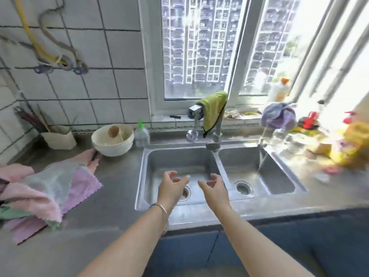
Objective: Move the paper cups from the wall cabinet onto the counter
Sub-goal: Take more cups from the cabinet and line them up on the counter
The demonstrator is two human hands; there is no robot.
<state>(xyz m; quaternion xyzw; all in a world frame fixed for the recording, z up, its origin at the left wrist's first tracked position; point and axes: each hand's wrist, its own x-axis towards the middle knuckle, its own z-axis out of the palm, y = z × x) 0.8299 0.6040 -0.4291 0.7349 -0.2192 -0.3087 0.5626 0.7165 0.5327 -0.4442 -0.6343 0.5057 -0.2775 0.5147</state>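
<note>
My left hand (173, 186) and my right hand (215, 188) hover side by side over the left basin of the steel double sink (221, 210). Both hands hold nothing and their fingers are spread and slightly curled. A bracelet circles the left wrist. The grey counter (111, 196) stretches to the left of the sink. No wall cabinet is in view. A brownish cup-like thing (113, 131) lies on its side in a white bowl (112, 145) at the back of the counter; whether it is a paper cup I cannot tell.
A heap of pink, purple and green cloths (42, 192) covers the left counter. A tap (213, 134) with a green rag over it stands behind the sink. A clear bottle (142, 135) stands beside the bowl. Bottles and cloths (311, 124) crowd the right counter and sill.
</note>
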